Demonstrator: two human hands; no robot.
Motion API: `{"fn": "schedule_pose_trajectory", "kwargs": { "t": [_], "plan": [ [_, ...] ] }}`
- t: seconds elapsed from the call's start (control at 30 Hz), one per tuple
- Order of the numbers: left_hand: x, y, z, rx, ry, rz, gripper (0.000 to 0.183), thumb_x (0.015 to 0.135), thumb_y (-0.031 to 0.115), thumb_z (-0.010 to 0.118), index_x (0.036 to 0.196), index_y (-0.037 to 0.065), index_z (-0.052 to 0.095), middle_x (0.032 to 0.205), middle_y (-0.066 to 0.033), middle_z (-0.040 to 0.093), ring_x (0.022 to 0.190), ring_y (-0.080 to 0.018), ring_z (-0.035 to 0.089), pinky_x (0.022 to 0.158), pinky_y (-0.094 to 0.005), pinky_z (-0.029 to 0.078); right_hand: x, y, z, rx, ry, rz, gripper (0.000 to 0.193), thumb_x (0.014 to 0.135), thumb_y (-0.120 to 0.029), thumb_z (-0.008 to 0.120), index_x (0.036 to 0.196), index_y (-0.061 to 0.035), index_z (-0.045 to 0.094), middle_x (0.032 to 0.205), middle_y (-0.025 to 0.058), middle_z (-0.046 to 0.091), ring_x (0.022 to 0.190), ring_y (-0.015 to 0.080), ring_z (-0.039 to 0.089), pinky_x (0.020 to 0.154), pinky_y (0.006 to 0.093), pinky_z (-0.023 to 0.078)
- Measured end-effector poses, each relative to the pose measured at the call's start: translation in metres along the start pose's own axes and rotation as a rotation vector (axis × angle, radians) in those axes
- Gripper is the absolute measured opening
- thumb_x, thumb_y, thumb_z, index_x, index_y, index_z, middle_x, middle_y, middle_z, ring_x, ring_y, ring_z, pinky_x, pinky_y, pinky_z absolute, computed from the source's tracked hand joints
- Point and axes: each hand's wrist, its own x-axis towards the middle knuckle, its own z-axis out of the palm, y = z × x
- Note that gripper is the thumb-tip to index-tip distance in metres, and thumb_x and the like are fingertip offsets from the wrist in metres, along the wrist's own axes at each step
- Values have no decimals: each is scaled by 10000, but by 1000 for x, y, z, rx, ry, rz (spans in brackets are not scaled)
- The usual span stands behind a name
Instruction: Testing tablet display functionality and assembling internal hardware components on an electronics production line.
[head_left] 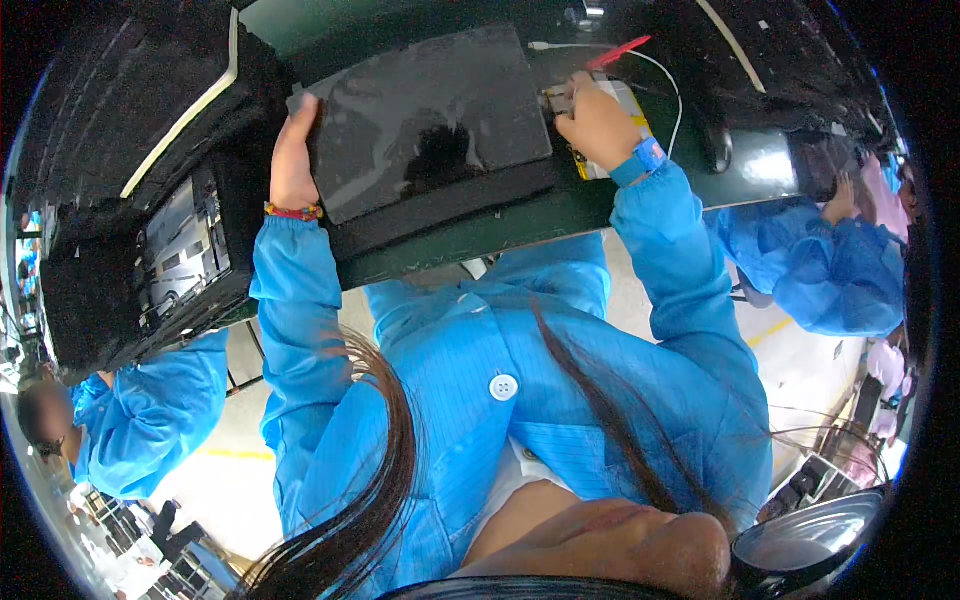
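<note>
A large flat dark panel [440, 120] with a glossy, reflecting face lies tilted on a black pad [450, 208] in front of me. My left hand [293, 165] grips its left edge, the thumb along the rim and the other fingers mostly hidden. Beyond the panel's right edge, my right hand [600, 125] has its fingers bent together over a flat silver-and-yellow piece [632, 100]. What those fingers pinch, if anything, is hidden. A red slim tool or strip [620, 52] lies just past this hand, beside a white cable [672, 80].
The dark green table [470, 243] ends close to my body. At left stands a black tray [215, 240] with silver parts [185, 240] in it. Co-workers in blue sleeves sit at left [155, 420] and right [815, 270]. A dark curved object [720, 145] lies at right.
</note>
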Motion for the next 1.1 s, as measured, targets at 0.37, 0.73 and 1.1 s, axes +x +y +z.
{"fn": "schedule_pose_trajectory", "kwargs": {
  "t": [0.37,0.73,1.1],
  "plan": [
    [-108,37,45,785,-727,1383,302,808,161,618,1088,85,534,1018,-235,615,912,-368,599,788,-483,475,-25,-26,-59,1612,-485,27,597,878,-329,567,1369,-77,341,953,124,640,756,183,648,607,301,518],
    [-119,15,9,1771,-161,974,542,607,-115,546,1120,53,597,1159,-107,582,1161,-291,499,984,-421,390,17,-18,-3,1054,-368,-156,756,870,-242,583,1448,-126,110,835,63,615,726,102,578,575,252,456],
    [-125,-18,41,1658,-333,883,439,714,67,661,1145,73,577,1190,-157,538,1168,-331,480,1010,-409,382,83,150,-33,-330,397,-144,287,794,-93,574,1071,-127,643,1051,144,617,1000,340,567,848,414,478]
  ]
}}
